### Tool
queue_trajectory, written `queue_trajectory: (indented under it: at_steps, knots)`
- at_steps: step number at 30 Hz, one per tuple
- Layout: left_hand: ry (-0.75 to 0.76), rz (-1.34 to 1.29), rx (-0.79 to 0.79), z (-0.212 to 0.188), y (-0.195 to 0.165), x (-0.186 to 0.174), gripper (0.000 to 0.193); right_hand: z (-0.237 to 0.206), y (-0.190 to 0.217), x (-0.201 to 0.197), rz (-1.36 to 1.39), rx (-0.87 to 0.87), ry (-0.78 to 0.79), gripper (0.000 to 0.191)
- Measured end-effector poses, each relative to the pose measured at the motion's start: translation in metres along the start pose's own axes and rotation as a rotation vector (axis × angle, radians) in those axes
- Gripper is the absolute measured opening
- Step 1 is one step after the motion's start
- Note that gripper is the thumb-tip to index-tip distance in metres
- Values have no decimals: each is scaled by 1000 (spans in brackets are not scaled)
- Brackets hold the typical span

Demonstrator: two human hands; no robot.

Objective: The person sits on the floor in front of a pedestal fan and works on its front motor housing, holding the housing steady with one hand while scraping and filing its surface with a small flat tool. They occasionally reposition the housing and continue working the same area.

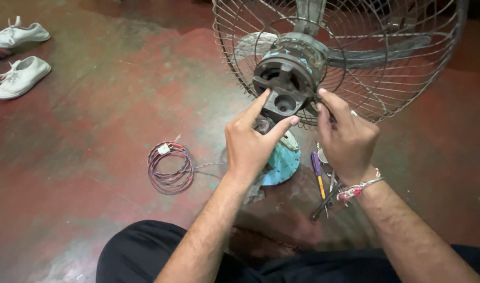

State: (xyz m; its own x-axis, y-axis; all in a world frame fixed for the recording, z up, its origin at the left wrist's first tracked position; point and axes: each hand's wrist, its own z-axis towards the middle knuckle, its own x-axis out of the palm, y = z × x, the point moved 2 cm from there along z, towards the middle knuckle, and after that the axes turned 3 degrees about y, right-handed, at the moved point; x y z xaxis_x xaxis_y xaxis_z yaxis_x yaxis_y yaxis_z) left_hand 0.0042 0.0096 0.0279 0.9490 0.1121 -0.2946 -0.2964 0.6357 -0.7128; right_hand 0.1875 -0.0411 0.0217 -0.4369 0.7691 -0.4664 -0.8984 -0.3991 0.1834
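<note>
Fan motor housing [286, 86]: grey, bare, at the back of the wire guard [397, 63], held above the floor [93, 131]. Likely heavy and rigid; the guard wires look bendable, so hold by the housing body. Left hand [250, 141]: grip partly open, index finger and thumb pinching the housing's lower block. Right hand [347, 139]: fingers curled at the housing's right edge; closure hidden. Wire coil [170, 166] and screwdriver [318, 173] lie below.
</note>
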Motion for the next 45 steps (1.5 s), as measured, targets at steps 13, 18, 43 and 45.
queue_trajectory:
  at_steps: [13, 18, 43, 45]
  knots:
    - [7, 14, -4, -1, -2, -5, 68, -24, -7, 26, -76, -48, -34, 28]
    - [20, 13, -49, -1, -2, -4, 68, -23, -12, 21, -153, -51, 11, 23]
    - [29, 13, -29, 0, -6, -7, 67, -14, -2, 18, -164, -119, -7, 26]
    - [35, 11, -49, -1, -6, -7, 67, -16, -2, 17, -139, -128, 0, 29]
